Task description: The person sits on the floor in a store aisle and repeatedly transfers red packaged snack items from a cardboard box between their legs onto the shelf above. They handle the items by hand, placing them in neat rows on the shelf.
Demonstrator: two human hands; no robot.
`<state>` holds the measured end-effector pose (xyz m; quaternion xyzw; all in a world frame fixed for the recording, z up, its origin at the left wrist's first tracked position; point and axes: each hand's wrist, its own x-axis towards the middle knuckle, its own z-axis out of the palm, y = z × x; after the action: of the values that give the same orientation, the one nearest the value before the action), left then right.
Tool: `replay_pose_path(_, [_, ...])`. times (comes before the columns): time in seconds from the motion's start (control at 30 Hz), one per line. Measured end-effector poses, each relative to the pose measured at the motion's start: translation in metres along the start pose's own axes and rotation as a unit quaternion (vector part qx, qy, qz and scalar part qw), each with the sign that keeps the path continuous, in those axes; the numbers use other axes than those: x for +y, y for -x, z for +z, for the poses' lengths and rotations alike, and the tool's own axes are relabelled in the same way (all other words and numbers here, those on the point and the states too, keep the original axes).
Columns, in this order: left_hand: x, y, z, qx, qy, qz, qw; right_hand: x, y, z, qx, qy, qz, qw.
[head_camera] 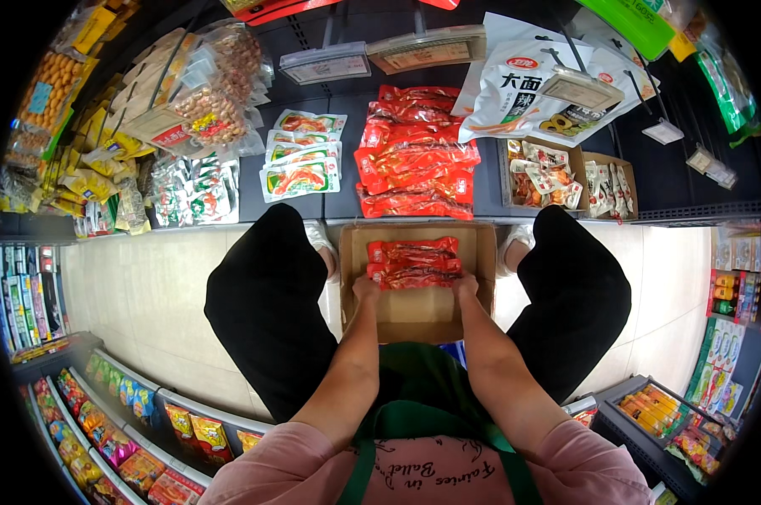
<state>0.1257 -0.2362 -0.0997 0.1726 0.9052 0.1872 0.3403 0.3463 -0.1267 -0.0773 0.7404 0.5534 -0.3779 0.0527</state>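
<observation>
Two long red plastic snack packets (413,251) are inside an open cardboard box (418,319) between my knees. My left hand (366,288) grips the left end of the nearer packet, and my right hand (465,285) has its right end. The fingers are partly hidden by the packet and the box. Whether both packets are lifted off the box floor, I cannot tell. Straight ahead on the dark shelf, several matching red packets (416,154) lie in an overlapping stack. White and green flat snack packs (301,177) lie to its left.
Small open cartons of wrapped snacks (544,180) stand right of the red stack. Large white bags (513,82) and bags of nuts (210,110) hang from hooks above the shelf. Price-tag holders (428,50) jut out overhead. The shelf's front edge (279,225) borders the box; snack racks (121,435) stand behind me.
</observation>
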Motion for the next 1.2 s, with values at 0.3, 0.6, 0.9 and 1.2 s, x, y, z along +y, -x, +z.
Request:
replay_pose_path(0.3, [0.044,0.003,-0.022,-0.002,-0.045,0.011,0.999,-0.013,-0.009,-0.003,0.1,0.065,-0.067,0.991])
replay_pose_path(0.6, [0.171,0.02,-0.068,0.15,0.161,0.143,0.965,-0.135,0.02,-0.098,0.301,-0.143,-0.118,0.935])
replay_pose_path(0.9, [0.229,-0.006,-0.106,0.309,0.19,0.183,0.914,-0.199,-0.025,-0.143,0.294,-0.183,-0.243,0.906])
replay_pose_path(1.2, [0.216,-0.056,-0.091,0.28,0.103,0.152,0.942,-0.22,-0.049,-0.148,0.251,-0.132,-0.228,0.931])
